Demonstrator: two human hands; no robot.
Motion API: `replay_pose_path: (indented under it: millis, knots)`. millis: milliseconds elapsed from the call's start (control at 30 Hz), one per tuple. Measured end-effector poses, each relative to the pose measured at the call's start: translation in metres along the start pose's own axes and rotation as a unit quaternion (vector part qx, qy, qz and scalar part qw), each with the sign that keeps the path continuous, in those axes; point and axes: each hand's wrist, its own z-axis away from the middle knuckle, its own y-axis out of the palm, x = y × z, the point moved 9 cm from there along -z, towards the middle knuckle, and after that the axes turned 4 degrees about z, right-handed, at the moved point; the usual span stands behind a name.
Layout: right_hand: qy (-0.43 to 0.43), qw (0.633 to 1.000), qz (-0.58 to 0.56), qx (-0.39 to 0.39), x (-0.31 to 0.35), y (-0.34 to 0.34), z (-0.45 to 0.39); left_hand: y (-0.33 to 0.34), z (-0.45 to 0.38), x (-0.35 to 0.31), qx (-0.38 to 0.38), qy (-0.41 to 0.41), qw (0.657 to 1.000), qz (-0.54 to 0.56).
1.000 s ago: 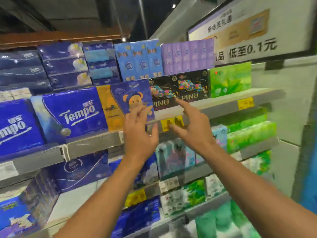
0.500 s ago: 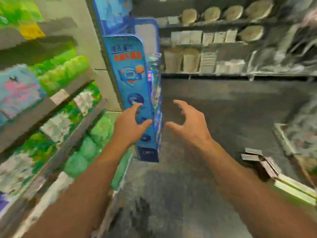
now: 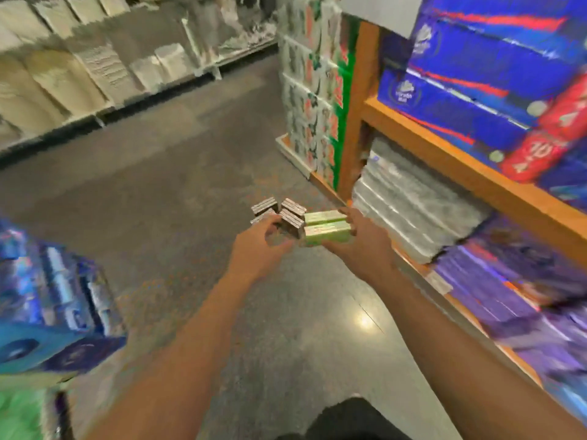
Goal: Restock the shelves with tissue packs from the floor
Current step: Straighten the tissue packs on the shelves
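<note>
The right hand [image 3: 365, 246] reaches to the green tissue packs [image 3: 327, 228] on the floor [image 3: 158, 192], its fingers against their right end; whether the grip has closed I cannot tell. The left hand [image 3: 260, 249] is half curled and holds nothing, beside the grey packs [image 3: 290, 214]. The two green packs lie stacked, their long axes running left to right. The grey packs stand clustered just left of them. An orange-framed shelf [image 3: 476, 160] with blue packages [image 3: 476, 87] rises on the right.
</note>
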Motion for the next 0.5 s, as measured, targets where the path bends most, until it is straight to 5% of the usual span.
replay_pose_path:
  millis: [200,500]
  knots:
    - [0.078,0.997,-0.018,0.002,-0.076,-0.018,-0.079,0.068,-0.082,-0.015,0.063,-0.044,0.996,0.049]
    - [0.086,0.993,0.035,0.075,-0.065,0.091,-0.273,0.073,-0.296,0.073,0.067,-0.102,0.992,0.032]
